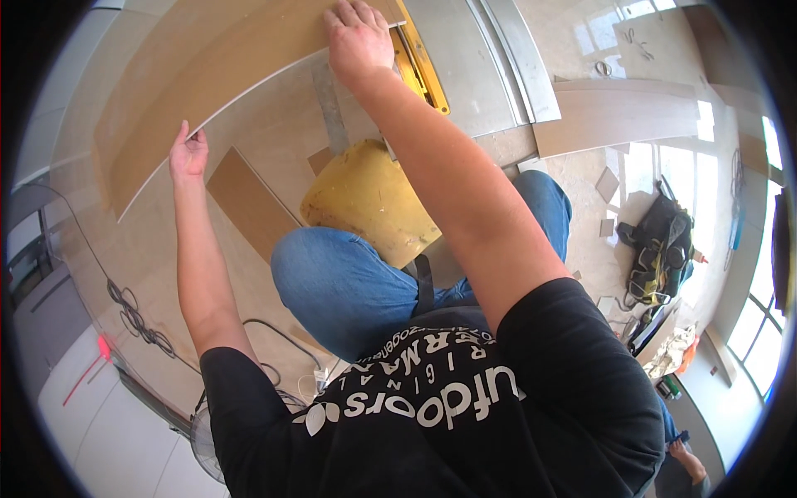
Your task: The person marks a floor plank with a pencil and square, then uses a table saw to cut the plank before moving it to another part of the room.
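A large thin brown board (pixel 207 75) with a pale edge stretches across the upper left. My left hand (pixel 189 155) grips its near edge, with the thumb up against it and the other fingers partly hidden below. On the board's right end lies my right hand (pixel 359 43), fingers slightly apart and pressed down flat. Just beside that hand is a yellow rail (pixel 425 70) along the grey metal top (pixel 465 75) of what looks like a table saw. Below it, between my knees, stands a scuffed yellow housing (pixel 365 199).
A brown panel (pixel 249 199) lies on the floor under the board. Another panel (pixel 618 116) lies to the right. Coiled cable (pixel 137 319) runs along the left floor. A dark tool bag (pixel 660 245) sits at right, near small offcuts. Another person's hand (pixel 687 461) shows at lower right.
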`<state>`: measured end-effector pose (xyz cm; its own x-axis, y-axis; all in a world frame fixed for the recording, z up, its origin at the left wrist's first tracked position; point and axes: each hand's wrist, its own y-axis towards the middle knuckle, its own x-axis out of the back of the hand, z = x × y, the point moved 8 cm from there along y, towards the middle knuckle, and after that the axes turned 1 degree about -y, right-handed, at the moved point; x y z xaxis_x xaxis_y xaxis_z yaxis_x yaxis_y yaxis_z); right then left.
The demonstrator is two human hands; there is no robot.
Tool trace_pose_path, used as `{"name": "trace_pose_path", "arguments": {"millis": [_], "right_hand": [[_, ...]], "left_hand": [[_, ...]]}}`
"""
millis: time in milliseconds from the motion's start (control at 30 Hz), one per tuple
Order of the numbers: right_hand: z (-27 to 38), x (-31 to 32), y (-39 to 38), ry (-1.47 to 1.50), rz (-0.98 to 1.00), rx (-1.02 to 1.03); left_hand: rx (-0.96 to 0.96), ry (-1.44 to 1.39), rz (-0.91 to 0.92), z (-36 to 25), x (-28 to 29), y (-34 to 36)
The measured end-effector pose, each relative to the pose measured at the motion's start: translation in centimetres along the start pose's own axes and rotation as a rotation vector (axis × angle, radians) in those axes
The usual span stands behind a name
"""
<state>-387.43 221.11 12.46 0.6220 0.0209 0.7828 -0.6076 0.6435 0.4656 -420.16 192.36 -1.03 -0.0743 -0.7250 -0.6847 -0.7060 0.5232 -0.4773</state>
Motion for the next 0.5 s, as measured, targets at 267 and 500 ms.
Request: {"name": "trace_pose_path", "arguments": {"millis": [267,500], "right_hand": [[-0.24,-0.18,-0.27,-0.02,-0.025,0.004],[-0.35,-0.14,-0.45,-0.029,0.006,0.001]], "left_hand": [[0.007,-0.011,-0.007,0.3,-0.06,-0.17],[0.0,0.0,-0.02,0.65,-0.09,-0.47]]}}
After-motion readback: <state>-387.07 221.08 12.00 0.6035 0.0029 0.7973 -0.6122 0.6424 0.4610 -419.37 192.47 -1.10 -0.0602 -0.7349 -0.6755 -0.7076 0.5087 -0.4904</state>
